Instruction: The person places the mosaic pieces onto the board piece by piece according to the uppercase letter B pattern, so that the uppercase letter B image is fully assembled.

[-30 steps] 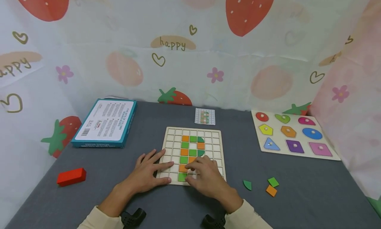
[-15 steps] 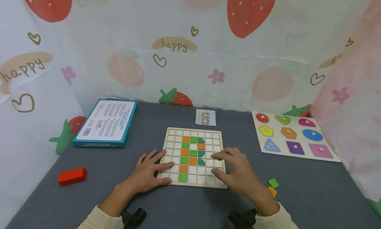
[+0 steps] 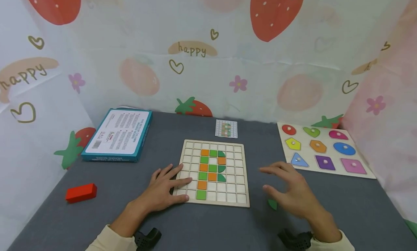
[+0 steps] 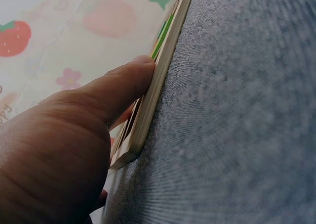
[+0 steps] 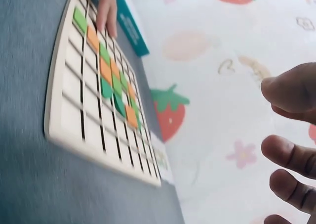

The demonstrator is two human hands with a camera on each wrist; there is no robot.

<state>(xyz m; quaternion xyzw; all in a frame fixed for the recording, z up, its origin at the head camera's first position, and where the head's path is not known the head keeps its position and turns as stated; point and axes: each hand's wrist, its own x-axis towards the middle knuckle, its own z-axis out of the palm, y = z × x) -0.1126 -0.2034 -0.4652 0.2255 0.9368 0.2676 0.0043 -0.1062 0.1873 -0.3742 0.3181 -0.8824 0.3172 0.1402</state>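
A wooden grid board (image 3: 241, 188) holds orange and green square tiles, with dark green rounded tiles (image 3: 221, 178) in its third coloured column. My left hand (image 3: 164, 188) rests on the board's left edge, fingers spread; in the left wrist view its thumb (image 4: 123, 83) lies across the rim. To the right of the board, over the cloth, hovers my right hand (image 3: 294, 191), thumb and fingers apart with nothing between them. A loose dark green quarter-round tile (image 3: 272, 204) shows partly below its thumb.
A small pattern card (image 3: 226, 129) lies behind the board. At the back right is a shape puzzle (image 3: 303, 160) with knobbed pieces. On the left are a teal box (image 3: 117, 133) and a red block (image 3: 81, 193). A printed curtain (image 3: 143, 109) hangs behind the table.
My right hand has left the board and moved right, uncovering a dark green rounded tile in the fourth coloured row. It now hides the loose green and orange squares. My left hand stays put.
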